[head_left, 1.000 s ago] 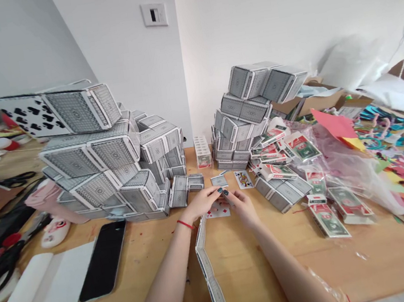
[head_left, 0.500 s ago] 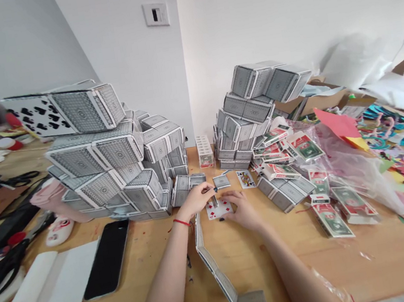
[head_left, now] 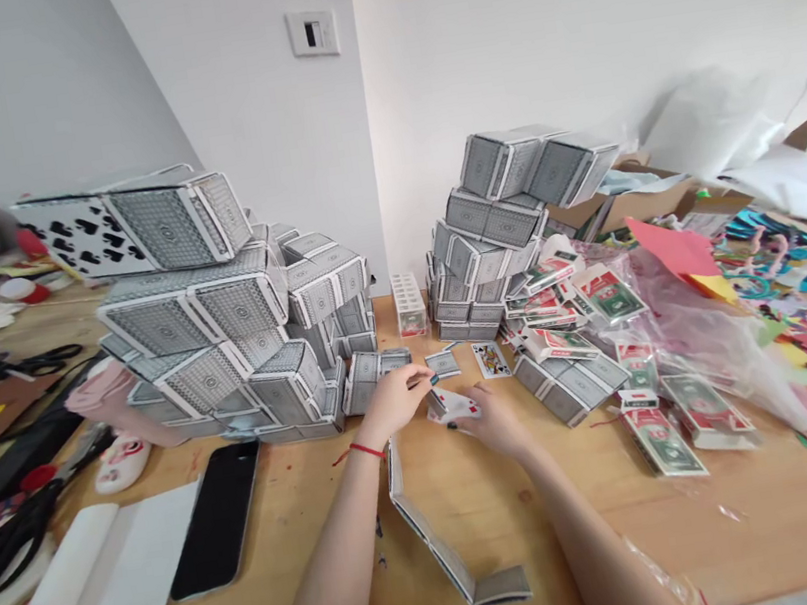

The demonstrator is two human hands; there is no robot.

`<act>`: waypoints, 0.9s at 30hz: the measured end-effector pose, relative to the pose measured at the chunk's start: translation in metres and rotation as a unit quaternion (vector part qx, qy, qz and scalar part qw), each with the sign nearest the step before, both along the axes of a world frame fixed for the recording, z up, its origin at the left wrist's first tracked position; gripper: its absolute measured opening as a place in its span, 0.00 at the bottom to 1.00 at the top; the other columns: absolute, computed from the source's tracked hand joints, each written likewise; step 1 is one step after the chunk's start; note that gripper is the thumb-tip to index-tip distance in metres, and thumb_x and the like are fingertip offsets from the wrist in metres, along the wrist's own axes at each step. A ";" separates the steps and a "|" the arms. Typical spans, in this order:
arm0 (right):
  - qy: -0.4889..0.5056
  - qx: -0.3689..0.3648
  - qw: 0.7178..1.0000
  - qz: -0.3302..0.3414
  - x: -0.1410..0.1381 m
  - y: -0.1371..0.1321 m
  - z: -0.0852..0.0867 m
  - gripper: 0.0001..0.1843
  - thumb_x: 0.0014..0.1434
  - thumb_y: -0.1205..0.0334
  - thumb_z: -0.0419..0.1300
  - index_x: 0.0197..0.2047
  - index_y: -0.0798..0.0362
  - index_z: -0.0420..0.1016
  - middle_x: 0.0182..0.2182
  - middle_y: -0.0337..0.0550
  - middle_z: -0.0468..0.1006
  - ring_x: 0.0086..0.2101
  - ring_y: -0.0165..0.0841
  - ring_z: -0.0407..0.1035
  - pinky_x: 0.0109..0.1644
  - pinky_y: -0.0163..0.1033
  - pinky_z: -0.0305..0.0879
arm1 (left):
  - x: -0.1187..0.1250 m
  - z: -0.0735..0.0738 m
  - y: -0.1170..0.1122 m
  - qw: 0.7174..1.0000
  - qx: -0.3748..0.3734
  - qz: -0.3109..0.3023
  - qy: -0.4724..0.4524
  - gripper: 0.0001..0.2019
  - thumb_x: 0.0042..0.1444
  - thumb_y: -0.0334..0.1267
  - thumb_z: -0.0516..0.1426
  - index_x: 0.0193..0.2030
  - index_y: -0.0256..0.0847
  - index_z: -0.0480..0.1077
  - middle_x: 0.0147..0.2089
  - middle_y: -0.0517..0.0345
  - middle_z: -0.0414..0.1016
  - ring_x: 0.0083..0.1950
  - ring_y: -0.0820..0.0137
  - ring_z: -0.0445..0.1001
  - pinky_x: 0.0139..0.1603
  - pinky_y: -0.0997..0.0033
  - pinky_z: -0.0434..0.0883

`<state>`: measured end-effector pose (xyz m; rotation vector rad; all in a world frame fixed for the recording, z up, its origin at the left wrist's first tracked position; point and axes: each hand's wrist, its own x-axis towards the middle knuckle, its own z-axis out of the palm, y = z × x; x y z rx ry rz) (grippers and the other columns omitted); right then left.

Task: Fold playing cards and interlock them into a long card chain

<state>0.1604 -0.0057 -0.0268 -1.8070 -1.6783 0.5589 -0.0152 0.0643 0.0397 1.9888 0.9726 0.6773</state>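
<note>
My left hand [head_left: 397, 399], with a red string at the wrist, pinches a slim grey stick with a blue end [head_left: 435, 380]; its exact kind is too small to tell. The stick slants over a red diamonds playing card [head_left: 464, 404]. My right hand [head_left: 495, 422] grips that card by its right side, with the card tilted. Below the hands a bent chain of folded playing cards [head_left: 450, 563] stands on the table. Just beyond them lie a face-down card [head_left: 443, 364] and a face-up court card [head_left: 491, 359].
Stacked blocks of folded cards rise at left [head_left: 230, 308] and right [head_left: 493, 218]. Several card boxes [head_left: 663, 441] lie right. A clear case [head_left: 409, 304] stands by the wall. A phone [head_left: 215, 518], white paper [head_left: 102, 570] and scissors [head_left: 11, 543] are on the left.
The diamonds card has come up from lying flat on the table and is now tilted in my right hand. The stick has swung from near upright to a slant.
</note>
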 end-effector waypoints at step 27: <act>0.230 0.033 0.961 -0.148 0.020 0.004 -0.007 0.13 0.45 0.54 0.55 0.28 0.55 0.69 0.19 0.39 0.71 0.20 0.30 0.62 0.22 0.32 0.55 | -0.052 0.002 -0.159 0.962 0.188 -0.032 0.196 0.09 0.55 0.31 0.48 0.36 0.42 0.68 0.50 0.53 0.66 0.58 0.60 0.56 0.57 0.46 0.52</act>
